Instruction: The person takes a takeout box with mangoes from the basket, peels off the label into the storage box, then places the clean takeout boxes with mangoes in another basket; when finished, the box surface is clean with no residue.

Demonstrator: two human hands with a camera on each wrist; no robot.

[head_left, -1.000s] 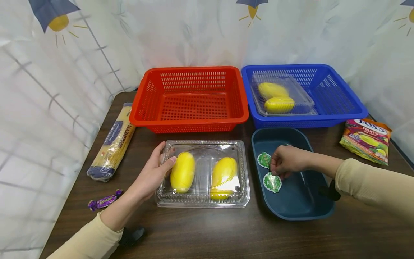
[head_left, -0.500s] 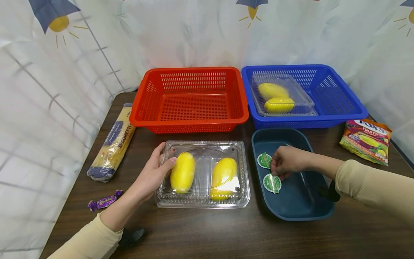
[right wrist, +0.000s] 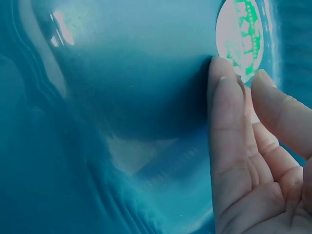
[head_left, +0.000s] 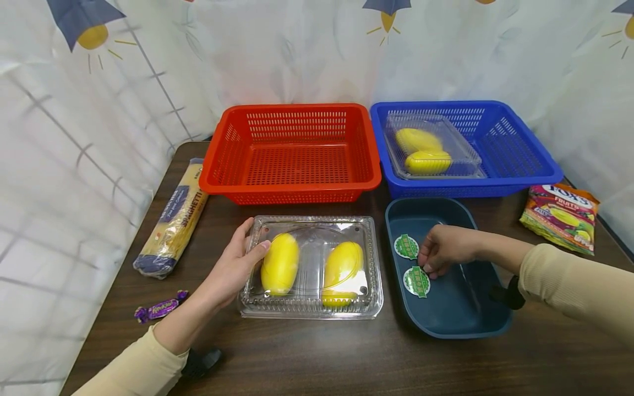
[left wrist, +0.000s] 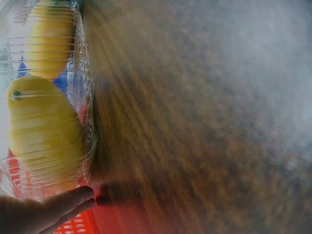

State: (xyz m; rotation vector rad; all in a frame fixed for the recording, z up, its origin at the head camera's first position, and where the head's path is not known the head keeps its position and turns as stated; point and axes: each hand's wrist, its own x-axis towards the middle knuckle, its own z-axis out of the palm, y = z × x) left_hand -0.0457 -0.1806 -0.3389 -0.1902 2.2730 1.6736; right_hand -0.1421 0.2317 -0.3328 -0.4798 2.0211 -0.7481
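My left hand (head_left: 236, 261) rests at the left end of a clear plastic clamshell box (head_left: 309, 308), its thumb over the lid's edge and its other fingers along the outside. Inside the box lie two yellow mangoes, one on the left (head_left: 280, 264) and one on the right (head_left: 342, 275); the left wrist view shows a mango (left wrist: 46, 126) through the ribbed wall. My right hand (head_left: 448, 250) reaches into a dark blue tray (head_left: 465, 324), thumb and fingertips at the edge of a round green-and-white sticker (right wrist: 239, 39). In the head view, two such stickers lie there, upper (head_left: 406, 247) and lower (head_left: 416, 282).
Behind stand a red basket (head_left: 297, 190) and a blue basket (head_left: 520, 187) holding another clear box (head_left: 460, 148) of mangoes. A spaghetti pack (head_left: 170, 220) and a purple-wrapped candy (head_left: 160, 309) lie left. A Fox's candy bag (head_left: 559, 217) lies right.
My right hand has shifted slightly to the right, leaving more of the lower sticker showing. My left hand and the clamshell box stay in place.
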